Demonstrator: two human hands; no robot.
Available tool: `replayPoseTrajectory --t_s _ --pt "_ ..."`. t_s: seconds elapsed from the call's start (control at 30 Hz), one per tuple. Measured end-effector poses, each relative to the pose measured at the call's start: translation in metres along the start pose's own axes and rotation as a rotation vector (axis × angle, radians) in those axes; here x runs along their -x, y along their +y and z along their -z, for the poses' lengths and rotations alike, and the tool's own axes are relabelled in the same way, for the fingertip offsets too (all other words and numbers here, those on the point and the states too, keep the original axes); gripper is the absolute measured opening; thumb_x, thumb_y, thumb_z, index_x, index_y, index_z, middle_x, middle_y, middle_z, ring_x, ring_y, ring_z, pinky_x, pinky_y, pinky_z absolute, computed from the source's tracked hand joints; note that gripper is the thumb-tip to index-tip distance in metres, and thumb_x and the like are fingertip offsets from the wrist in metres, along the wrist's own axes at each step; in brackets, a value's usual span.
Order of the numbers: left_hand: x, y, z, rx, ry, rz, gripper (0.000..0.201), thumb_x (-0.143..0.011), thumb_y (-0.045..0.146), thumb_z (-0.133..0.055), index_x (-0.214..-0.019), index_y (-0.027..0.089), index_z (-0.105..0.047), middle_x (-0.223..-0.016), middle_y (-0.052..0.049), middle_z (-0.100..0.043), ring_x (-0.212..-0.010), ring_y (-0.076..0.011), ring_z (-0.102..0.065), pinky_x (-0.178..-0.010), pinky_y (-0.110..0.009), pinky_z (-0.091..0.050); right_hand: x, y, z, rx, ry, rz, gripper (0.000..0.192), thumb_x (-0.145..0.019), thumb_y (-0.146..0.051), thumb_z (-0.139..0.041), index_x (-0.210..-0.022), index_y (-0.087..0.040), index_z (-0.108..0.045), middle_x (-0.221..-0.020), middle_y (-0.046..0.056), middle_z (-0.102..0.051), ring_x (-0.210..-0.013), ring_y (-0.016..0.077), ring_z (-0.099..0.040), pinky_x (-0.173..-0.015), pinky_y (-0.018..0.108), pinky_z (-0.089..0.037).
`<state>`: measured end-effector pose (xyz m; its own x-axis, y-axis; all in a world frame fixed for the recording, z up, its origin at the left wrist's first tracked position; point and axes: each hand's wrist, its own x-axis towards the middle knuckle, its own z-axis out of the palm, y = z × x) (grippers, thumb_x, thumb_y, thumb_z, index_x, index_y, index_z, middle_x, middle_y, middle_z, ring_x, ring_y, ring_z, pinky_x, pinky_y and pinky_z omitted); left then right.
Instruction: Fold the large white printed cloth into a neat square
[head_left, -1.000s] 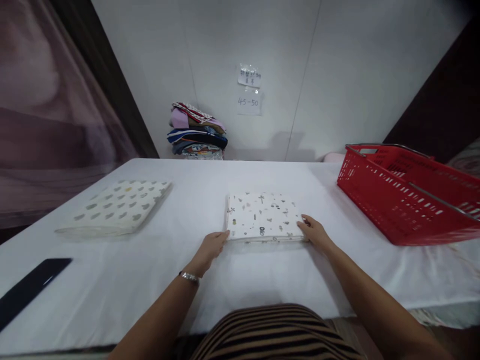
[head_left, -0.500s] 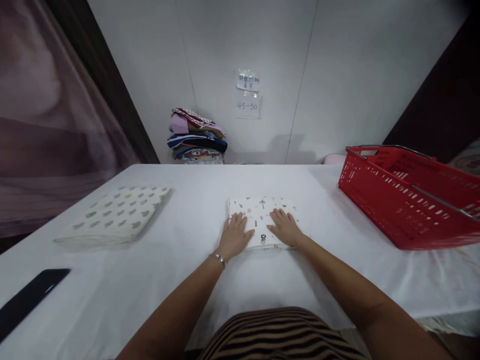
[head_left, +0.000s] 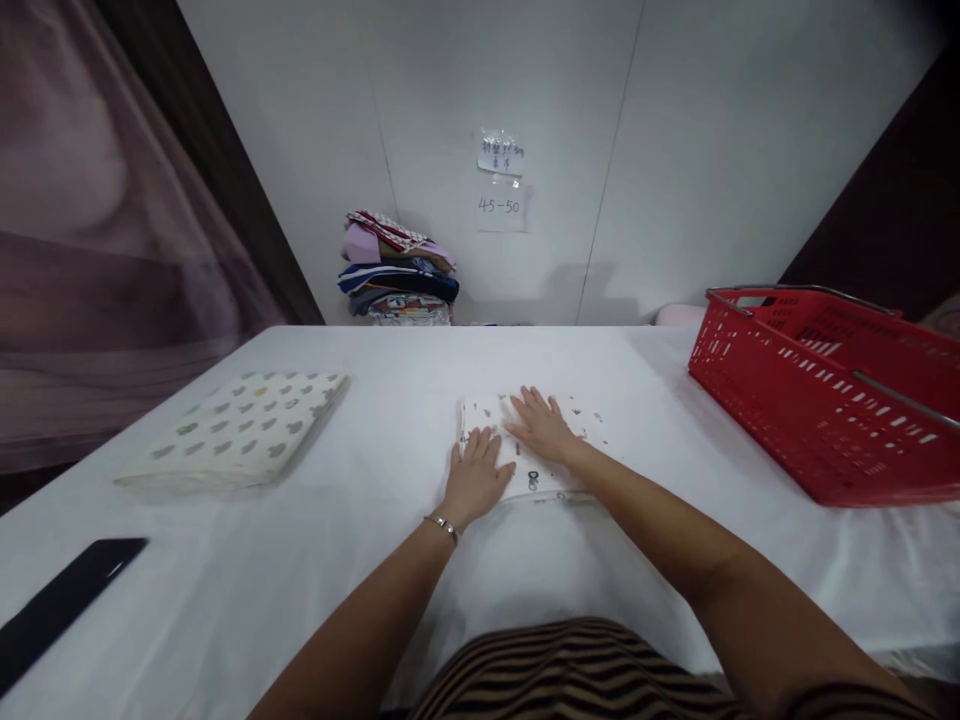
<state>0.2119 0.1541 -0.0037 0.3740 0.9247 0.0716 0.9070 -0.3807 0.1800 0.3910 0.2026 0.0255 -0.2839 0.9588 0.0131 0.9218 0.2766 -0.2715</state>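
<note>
Both hands lie flat, fingers spread and palms down, on a small folded cloth [head_left: 559, 480] printed with tiny dark figures; neither one grips it. The left hand [head_left: 475, 478] covers the cloth's near left part, a bracelet [head_left: 444, 524] at its wrist. The right hand [head_left: 541, 425] rests a little farther out, on the cloth's middle, just beside the left hand's fingertips. The cloth sits on the white surface [head_left: 420, 370] directly under the hands, with only its right part and near edge showing past them.

Well to the left of the left hand lies a second folded cloth [head_left: 236, 435] with grey spots, and nearer the body a dark flat strip [head_left: 64, 605]. Well to the right of the right hand stands a red basket [head_left: 829, 395]. Beyond the hands, against the wall, is a stack of folded fabrics [head_left: 397, 268].
</note>
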Motion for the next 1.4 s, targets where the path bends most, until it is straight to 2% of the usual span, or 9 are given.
replayPoseTrajectory --t_s 0.27,0.4,0.5,0.6,0.7,0.93,1.07,1.17,1.4 --pt "0.0 -0.003 -0.003 0.008 0.02 0.005 0.056 -0.094 0.046 -0.03 -0.142 0.019 -0.036 -0.153 -0.009 -0.025 -0.142 -0.0277 -0.017 -0.11 -0.057 -0.023 -0.034 0.005 -0.03 0.008 -0.022 0.044 0.065 -0.094 -0.056 -0.027 -0.148 -0.02 -0.027 -0.156 0.01 -0.015 -0.143 0.0263 -0.007 -0.113 0.05 -0.004" --pt "-0.001 -0.004 -0.005 0.028 0.016 0.0 0.056 -0.093 0.046 -0.031 -0.142 0.019 -0.037 -0.153 -0.008 -0.025 -0.143 -0.0275 -0.016 -0.11 -0.057 -0.023 -0.038 0.02 -0.016 -0.087 -0.03 0.026 0.065 -0.093 -0.056 -0.031 -0.147 -0.02 -0.029 -0.155 0.01 -0.017 -0.143 0.0279 -0.008 -0.113 0.052 -0.008" --pt "-0.001 -0.003 -0.003 0.052 0.015 0.007 0.056 -0.093 0.047 -0.032 -0.141 0.019 -0.038 -0.153 -0.008 -0.025 -0.143 -0.0275 -0.015 -0.11 -0.056 -0.023 -0.039 0.047 0.004 -0.113 0.009 -0.09 0.062 -0.093 -0.047 -0.038 -0.146 -0.017 -0.031 -0.154 0.01 -0.021 -0.143 0.0271 -0.011 -0.114 0.047 -0.011" --pt "0.0 -0.003 0.0 0.094 -0.007 0.027 0.056 -0.093 0.047 -0.033 -0.142 0.02 -0.037 -0.153 -0.008 -0.024 -0.143 -0.0271 -0.014 -0.11 -0.055 -0.023 -0.038 0.08 0.022 -0.163 -0.069 -0.211 0.062 -0.09 -0.039 -0.046 -0.145 -0.012 -0.035 -0.149 0.013 -0.034 -0.137 0.0265 -0.03 -0.112 0.037 -0.024" --pt "0.001 -0.003 0.001 0.161 -0.021 0.048 0.059 -0.091 0.047 -0.036 -0.144 0.02 -0.033 -0.155 -0.008 -0.02 -0.143 -0.0269 -0.013 -0.111 -0.055 -0.022 -0.039 0.107 0.031 -0.199 -0.138 -0.227 0.059 -0.083 -0.039 -0.056 -0.137 -0.015 -0.049 -0.141 0.012 -0.047 -0.128 0.0291 -0.044 -0.108 0.037 -0.031" --pt "0.004 -0.01 -0.01 0.36 0.161 0.21 0.075 -0.083 0.052 -0.052 -0.144 0.015 -0.03 -0.155 -0.015 -0.017 -0.143 -0.0298 -0.014 -0.113 -0.049 -0.024 -0.045 0.149 0.035 -0.331 -0.133 -0.302 0.064 -0.075 -0.047 -0.066 -0.13 -0.016 -0.056 -0.126 0.011 -0.06 -0.113 0.0263 -0.057 -0.099 0.032 -0.042" --pt "0.009 -0.016 -0.007 0.495 0.178 0.288 0.068 -0.085 0.046 -0.05 -0.142 0.014 -0.031 -0.152 -0.016 -0.024 -0.14 -0.03 -0.024 -0.111 -0.046 -0.03 -0.02 0.158 0.029 -0.513 0.007 -0.441 0.063 -0.082 -0.049 -0.058 -0.133 -0.014 -0.051 -0.125 0.013 -0.06 -0.103 0.0232 -0.061 -0.088 0.031 -0.048" --pt "0.018 -0.02 0.001 0.585 0.178 0.265 0.061 -0.086 0.041 -0.048 -0.139 0.017 -0.033 -0.143 -0.014 -0.042 -0.131 -0.0278 -0.041 -0.104 -0.044 -0.04 0.016 0.151 0.022 -0.709 0.105 -0.545 0.067 -0.079 -0.043 -0.064 -0.137 -0.013 -0.046 -0.118 0.013 -0.063 -0.087 0.019 -0.063 -0.074 0.029 -0.051" --pt "0.04 -0.032 0.003 0.635 0.135 0.317 0.065 -0.081 0.043 -0.057 -0.137 0.016 -0.038 -0.132 -0.015 -0.053 -0.113 -0.0279 -0.056 -0.092 -0.042 -0.048 0.115 0.109 0.022 -0.853 0.029 -0.727 0.075 -0.078 -0.044 -0.068 -0.142 -0.017 -0.039 -0.096 0.009 -0.067 -0.07 0.016 -0.063 -0.063 0.028 -0.054"
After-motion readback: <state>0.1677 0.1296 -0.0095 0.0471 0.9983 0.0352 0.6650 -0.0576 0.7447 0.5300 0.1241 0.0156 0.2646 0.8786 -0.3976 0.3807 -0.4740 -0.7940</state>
